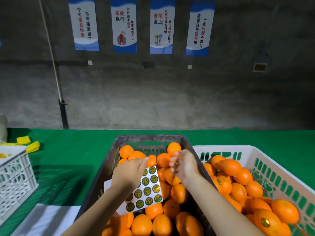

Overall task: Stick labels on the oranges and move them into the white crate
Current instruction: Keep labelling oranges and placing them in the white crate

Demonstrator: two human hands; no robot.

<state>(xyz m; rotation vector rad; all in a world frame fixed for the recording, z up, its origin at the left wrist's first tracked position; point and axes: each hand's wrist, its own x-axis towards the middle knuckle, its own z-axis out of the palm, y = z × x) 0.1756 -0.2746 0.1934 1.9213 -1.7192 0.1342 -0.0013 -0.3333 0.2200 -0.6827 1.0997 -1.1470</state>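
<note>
A black crate (148, 137) in front of me is full of unlabelled oranges (162, 223). My left hand (129, 172) pinches a white label sheet (148, 191) with several round gold-and-green stickers and holds it over the crate. My right hand (185, 166) hovers over the oranges just right of the sheet. Its fingers are loosely bent and blurred, with no orange in them. The white crate (221, 148) stands right against the black one and holds many oranges, some with a sticker (265, 222).
Everything stands on a green-covered table (68, 159). A second white crate (15, 176) sits at the left edge, with yellow pieces (32, 146) behind it. A white sheet (46, 220) lies at the near left. A grey wall with posters rises behind the table.
</note>
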